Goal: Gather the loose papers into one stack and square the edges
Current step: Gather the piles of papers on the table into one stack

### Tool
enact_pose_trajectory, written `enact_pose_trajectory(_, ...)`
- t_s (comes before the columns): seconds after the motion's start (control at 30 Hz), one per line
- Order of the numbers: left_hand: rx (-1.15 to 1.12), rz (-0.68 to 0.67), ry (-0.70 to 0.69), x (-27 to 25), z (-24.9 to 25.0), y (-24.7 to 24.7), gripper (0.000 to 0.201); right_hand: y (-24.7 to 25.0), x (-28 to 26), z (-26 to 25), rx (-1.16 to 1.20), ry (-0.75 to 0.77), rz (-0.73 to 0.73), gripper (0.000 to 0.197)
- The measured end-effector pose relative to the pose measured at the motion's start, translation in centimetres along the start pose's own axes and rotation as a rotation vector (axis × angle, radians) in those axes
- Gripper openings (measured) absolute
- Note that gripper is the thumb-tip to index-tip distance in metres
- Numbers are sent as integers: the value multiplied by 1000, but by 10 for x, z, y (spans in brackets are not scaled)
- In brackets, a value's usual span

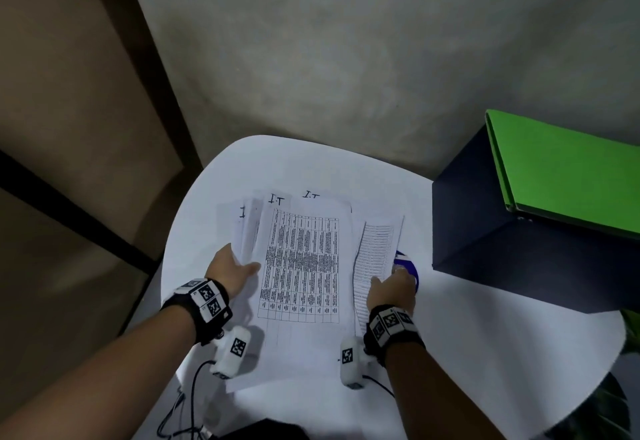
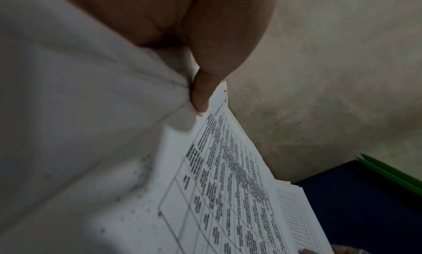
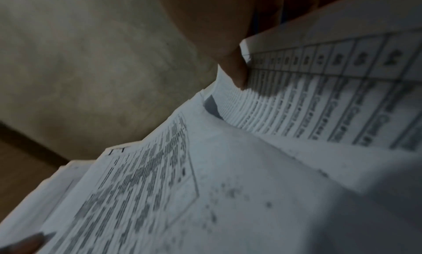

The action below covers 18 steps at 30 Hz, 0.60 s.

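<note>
Left hand (image 1: pixel 231 268): I am pinching the left edge of the papers (image 1: pixel 300 266), thumb on top, fingers tucked under the sheets; the left wrist view shows my thumb (image 2: pixel 202 93) pressing the paper into a fold.
Right hand (image 1: pixel 391 289): I am gripping the right side of the papers, thumb (image 3: pixel 237 72) lying on a sheet with a lined table, fingers curling under it.
Papers: they are lying fanned and uneven on the white table (image 1: pixel 467 335) between my hands; the top sheet is carrying a dense printed grid, and corners marked "I.T" are sticking out at the far edge.
Right sheet (image 1: pixel 375 259): it is bowing upward, apart from the top sheet.
Box (image 1: pixel 502 242): a dark box is standing on the table to the right, well apart from the papers.
Folder (image 1: pixel 568 169): a green folder is lying on the box.
</note>
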<state>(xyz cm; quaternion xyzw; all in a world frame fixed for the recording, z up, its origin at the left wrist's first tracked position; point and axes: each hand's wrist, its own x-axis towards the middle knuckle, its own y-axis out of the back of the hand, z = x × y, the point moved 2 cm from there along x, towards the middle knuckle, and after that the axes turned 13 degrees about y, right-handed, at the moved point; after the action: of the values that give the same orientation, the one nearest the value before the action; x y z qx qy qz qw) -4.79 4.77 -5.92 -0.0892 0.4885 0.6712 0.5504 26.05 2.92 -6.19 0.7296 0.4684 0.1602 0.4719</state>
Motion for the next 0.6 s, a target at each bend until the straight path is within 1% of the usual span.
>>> enact_pose_trajectory(0.07,-12,-3,1,-1,0,0,41,2,-6,-9,-54,41,-13,49)
enact_pose_trajectory(0.13,-16,-2,5,-3,1,1,40,0,-9,-12,-50,86,-26,46)
enact_pose_trajectory(0.2,-16,2,-7,-3,1,2,39,2,-9,-12,-40,134,-2,40)
enact_pose_trajectory(0.3,-23,11,-8,-1,-1,2,39,5,-10,-13,-96,183,14,33)
enact_pose_trajectory(0.37,-16,16,-2,-2,-1,1,37,8,-10,-17,-88,188,-17,27)
enact_pose_trajectory(0.43,0,30,-3,-3,1,2,37,15,-10,-22,-7,168,-41,23)
enact_pose_trajectory(0.5,25,40,-7,-2,2,3,38,35,-10,-28,57,162,13,25)
enact_pose_trajectory(0.6,54,40,5,-1,4,5,38,88,-6,-41,49,246,150,32)
